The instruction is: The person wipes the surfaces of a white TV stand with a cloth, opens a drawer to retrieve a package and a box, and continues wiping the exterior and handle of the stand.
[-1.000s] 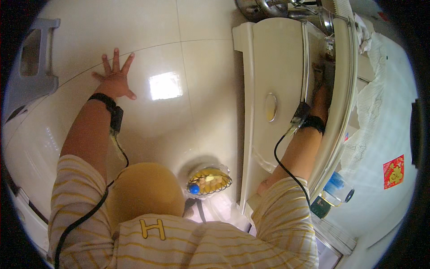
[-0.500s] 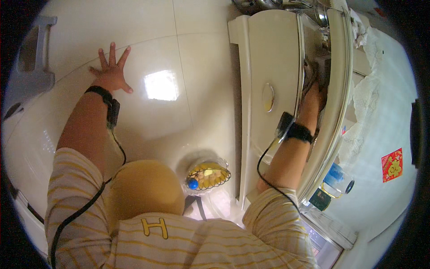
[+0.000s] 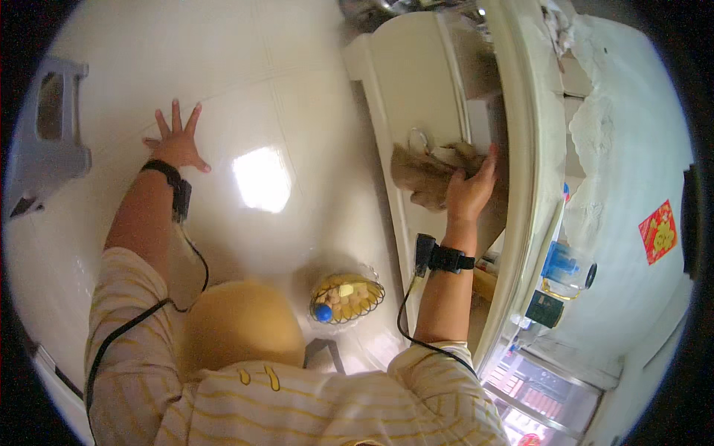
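My right hand (image 3: 471, 195) is at the pulled-out drawer (image 3: 413, 70) of a cream cabinet, gripping a crumpled brown cloth (image 3: 416, 175). The cloth hangs over the top edge of the drawer front, just by its oval handle; its exact kind is hard to make out. Over the pale shiny floor (image 3: 320, 97), my left hand (image 3: 178, 145) is open with its fingers spread wide, holding nothing. Both wrists wear black straps with a small box and a cable.
A grey plastic stool (image 3: 65, 152) stands at the far left. Near my knee is a wire basket (image 3: 370, 301) with yellowish contents and a blue ball (image 3: 323, 313). On the cabinet top are a blue-tinted jug (image 3: 563, 262) and a dark green box (image 3: 544, 309). Metal pots (image 3: 368, 13) sit at the back.
My right hand has come up out of the drawer with the brown cloth in its grip. The left hand stays spread over the floor. The whole view has shifted slightly.
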The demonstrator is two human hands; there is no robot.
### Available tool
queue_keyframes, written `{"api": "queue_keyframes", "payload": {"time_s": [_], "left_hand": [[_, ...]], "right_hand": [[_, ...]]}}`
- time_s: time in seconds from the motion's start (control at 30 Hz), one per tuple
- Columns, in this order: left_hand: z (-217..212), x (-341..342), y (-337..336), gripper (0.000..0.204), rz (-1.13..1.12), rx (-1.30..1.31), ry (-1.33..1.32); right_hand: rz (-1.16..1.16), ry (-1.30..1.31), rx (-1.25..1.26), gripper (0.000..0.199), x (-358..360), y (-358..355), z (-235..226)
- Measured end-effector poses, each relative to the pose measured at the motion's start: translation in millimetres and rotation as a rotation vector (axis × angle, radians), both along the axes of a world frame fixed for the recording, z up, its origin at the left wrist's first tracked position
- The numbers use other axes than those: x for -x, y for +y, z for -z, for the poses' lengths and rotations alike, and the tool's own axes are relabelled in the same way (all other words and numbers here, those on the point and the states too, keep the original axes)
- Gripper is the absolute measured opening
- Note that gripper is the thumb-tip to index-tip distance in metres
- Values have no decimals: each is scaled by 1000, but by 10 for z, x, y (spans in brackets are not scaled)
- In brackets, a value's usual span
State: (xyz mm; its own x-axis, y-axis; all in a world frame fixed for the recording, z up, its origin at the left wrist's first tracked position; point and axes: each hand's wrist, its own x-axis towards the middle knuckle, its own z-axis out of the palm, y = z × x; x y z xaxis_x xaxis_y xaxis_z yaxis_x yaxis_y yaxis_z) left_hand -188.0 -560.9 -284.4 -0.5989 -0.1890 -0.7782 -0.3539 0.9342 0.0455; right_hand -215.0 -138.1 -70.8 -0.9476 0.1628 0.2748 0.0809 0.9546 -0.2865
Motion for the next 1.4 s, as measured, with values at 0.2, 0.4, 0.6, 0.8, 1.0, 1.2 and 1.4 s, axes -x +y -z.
{"api": "queue_keyframes", "payload": {"time_s": [0.2, 0.4, 0.6, 0.8, 1.0, 1.2, 1.4], "left_hand": [[-391, 789, 981, 66, 163, -357, 548], [-1619, 1543, 2698, 70, 273, -946, 1150], [-1960, 1351, 3182, 83, 124, -865, 822], [-1922, 1142, 3134, 53, -175, -1230, 738], [-1848, 748, 2282, 49, -372, -1685, 163], [-1359, 228, 1458, 54, -332, -1682, -17], [-989, -163, 910, 56, -412, -1591, -18]], "right_hand": [[22, -38, 297, 68, -55, -174, -245], [-16, -5, 319, 68, -49, 30, -103], [113, -34, 251, 65, -101, 92, -122], [-104, 96, 355, 62, -502, 201, -57], [-105, -94, 573, 73, -1090, 26, -371], [-279, 259, 170, 56, -1416, 493, -419], [-437, 429, -412, 34, -1341, 815, -391]]}}
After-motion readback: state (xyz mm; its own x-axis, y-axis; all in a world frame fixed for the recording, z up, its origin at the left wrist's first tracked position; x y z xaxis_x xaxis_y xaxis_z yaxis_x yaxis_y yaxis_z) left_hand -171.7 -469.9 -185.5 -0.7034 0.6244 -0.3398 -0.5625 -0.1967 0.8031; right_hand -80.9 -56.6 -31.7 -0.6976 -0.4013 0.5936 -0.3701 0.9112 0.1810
